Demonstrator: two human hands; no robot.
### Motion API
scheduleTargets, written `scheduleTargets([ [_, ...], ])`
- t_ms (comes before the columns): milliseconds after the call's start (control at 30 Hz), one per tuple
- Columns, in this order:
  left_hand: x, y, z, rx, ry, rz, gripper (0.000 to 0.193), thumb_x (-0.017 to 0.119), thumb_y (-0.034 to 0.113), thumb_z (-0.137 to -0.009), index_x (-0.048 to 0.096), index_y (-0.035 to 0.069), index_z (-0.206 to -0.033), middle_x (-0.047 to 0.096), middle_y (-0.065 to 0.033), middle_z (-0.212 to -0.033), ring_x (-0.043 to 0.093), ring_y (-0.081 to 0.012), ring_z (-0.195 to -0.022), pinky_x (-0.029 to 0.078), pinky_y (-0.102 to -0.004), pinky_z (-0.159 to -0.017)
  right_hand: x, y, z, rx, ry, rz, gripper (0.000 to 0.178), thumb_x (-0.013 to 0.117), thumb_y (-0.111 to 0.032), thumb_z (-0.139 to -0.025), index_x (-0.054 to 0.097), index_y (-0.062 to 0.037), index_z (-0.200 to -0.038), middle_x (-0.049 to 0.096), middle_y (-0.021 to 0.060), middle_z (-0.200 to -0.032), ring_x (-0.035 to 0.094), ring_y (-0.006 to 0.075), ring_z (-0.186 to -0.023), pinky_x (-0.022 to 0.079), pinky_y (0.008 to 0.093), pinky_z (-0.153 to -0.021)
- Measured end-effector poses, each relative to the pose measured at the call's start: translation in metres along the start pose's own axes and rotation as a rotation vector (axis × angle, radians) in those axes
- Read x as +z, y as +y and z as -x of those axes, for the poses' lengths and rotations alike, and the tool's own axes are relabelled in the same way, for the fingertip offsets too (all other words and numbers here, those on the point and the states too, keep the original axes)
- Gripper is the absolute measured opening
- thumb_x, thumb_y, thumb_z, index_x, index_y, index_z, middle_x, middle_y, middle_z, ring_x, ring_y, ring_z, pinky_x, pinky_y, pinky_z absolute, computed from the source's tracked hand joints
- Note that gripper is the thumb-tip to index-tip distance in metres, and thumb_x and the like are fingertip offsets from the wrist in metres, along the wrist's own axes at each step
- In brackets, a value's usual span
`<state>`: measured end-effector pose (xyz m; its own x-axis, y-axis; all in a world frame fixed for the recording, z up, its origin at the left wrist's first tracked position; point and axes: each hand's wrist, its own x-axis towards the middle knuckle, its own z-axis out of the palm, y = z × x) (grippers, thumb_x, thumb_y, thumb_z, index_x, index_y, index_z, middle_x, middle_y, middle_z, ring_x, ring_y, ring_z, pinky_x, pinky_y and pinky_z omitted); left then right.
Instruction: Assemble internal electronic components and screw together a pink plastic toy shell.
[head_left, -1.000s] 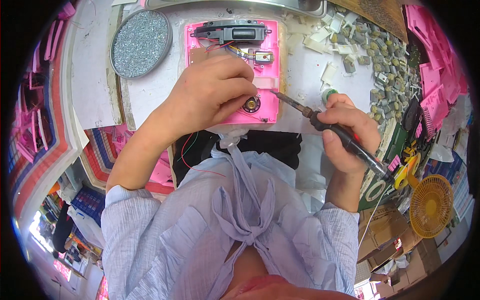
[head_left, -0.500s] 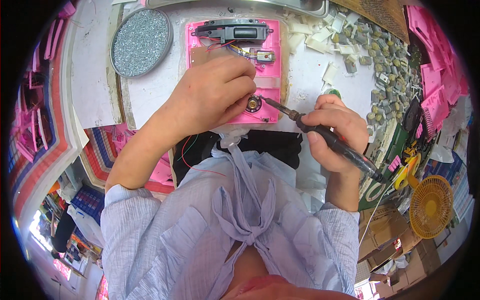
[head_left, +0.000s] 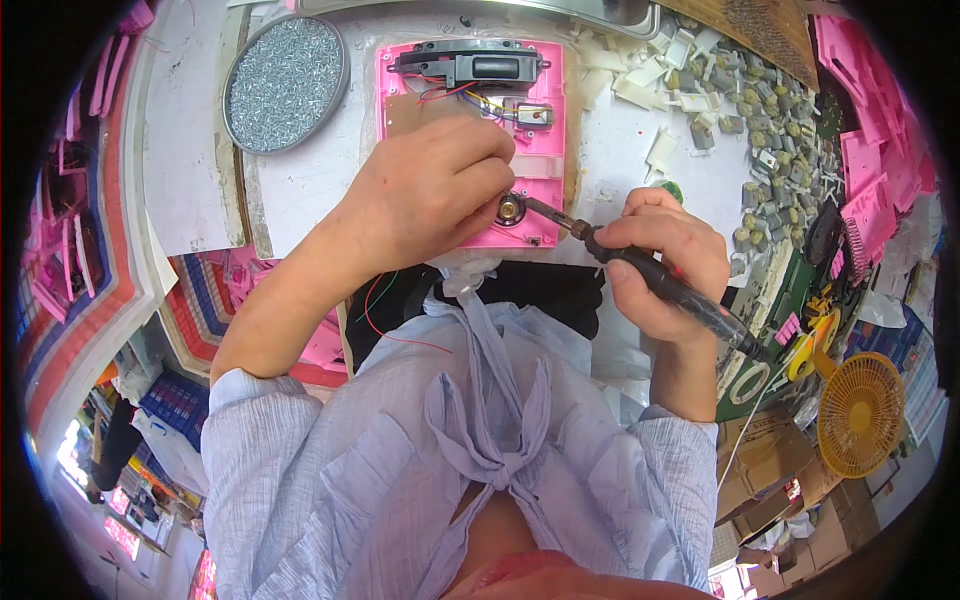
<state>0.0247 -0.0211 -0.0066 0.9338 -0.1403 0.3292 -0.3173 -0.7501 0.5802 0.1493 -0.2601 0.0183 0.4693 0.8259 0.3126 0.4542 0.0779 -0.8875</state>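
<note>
A pink plastic housing point(head_left: 549, 190) lies in front of me, with a round speaker point(head_left: 511, 209) in its near part. My right hand point(head_left: 668, 262) grips a soldering iron point(head_left: 714, 318) by its black handle. The metal tip of the iron reaches the upper right rim of the speaker. Over the left side of the housing my left hand point(head_left: 430, 190) has its fingers pinched together beside the speaker; what they hold is hidden. Farther up in the housing sit a black plastic assembly point(head_left: 480, 68), a small metal motor point(head_left: 533, 115) and a brown board point(head_left: 405, 116) with thin coloured wires.
A round tray point(head_left: 342, 92) of small silvery screws stands at the far left. Many small motors point(head_left: 752, 150) and white plastic parts point(head_left: 660, 148) lie loose to the right. Pink parts point(head_left: 868, 170) are piled beyond them. A yellow fan point(head_left: 860, 415) stands at the lower right.
My right hand and the soldering iron have shifted slightly left, and the tip has lowered a little at the speaker's rim. My left hand stays pinched in nearly the same place.
</note>
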Motion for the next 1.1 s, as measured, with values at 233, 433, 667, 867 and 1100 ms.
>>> scheduleTargets([
  [233,0.001,0.001,0.0,0.004,0.002,-0.01,0.027,0.077,-0.001,-0.069,0.066,0.006,-0.092,0.065,-0.0079,-0.098,0.068,-0.0289,-0.087,0.056,-0.0375,-0.069,-0.003,-0.001,0.0,0.011,0.008,-0.013,0.026,0.073,0.001,-0.069,0.072,0.0,-0.095,0.072,0.0109,-0.079,0.06,0.0243,-0.059,0.051,0.0357,-0.07],
  [433,0.002,0.0,0.003,0.004,0.012,-0.011,0.026,0.077,-0.002,-0.069,0.066,0.006,-0.092,0.065,-0.0079,-0.098,0.068,-0.0284,-0.087,0.056,-0.037,-0.069,-0.014,-0.002,0.009,-0.011,0.072,0.005,0.026,0.073,-0.001,-0.07,0.072,0.0042,-0.095,0.07,0.0119,-0.076,0.06,0.0242,-0.06,0.051,0.0374,-0.07],
  [667,-0.001,-0.001,0.002,0.009,-0.007,-0.035,0.02,0.076,0.006,-0.074,0.064,0.005,-0.09,0.064,-0.0074,-0.1,0.067,-0.0279,-0.091,0.057,-0.0386,-0.074,-0.046,-0.015,0.055,0.188,0.305,0.031,0.027,0.074,-0.01,-0.08,0.069,0.008,-0.1,0.069,0.0145,-0.086,0.063,0.0223,-0.082,0.051,0.0379,-0.081],
  [867,0.0,-0.001,0.006,0.022,0.003,-0.05,0.022,0.076,-0.001,-0.075,0.066,0.003,-0.094,0.065,-0.014,-0.1,0.066,-0.0336,-0.09,0.055,-0.0423,-0.076,-0.136,-0.023,0.141,0.287,0.924,-0.055,0.021,0.07,-0.008,-0.09,0.065,-0.0011,-0.11,0.071,0.008,-0.099,0.058,0.0067,-0.074,0.039,0.0201,-0.061],
  [1100,0.001,0.008,0.0,0.002,-0.004,-0.017,0.024,0.076,-0.004,-0.075,0.068,0.002,-0.097,0.067,-0.0136,-0.104,0.068,-0.0313,-0.092,0.056,-0.0398,-0.077,-0.247,-0.037,0.199,0.224,1.556,0.337,0.003,0.064,-0.004,-0.094,0.065,-0.0036,-0.096,0.061,0.004,-0.082,0.051,0.0089,-0.061,0.049,0.0249,-0.064],
])
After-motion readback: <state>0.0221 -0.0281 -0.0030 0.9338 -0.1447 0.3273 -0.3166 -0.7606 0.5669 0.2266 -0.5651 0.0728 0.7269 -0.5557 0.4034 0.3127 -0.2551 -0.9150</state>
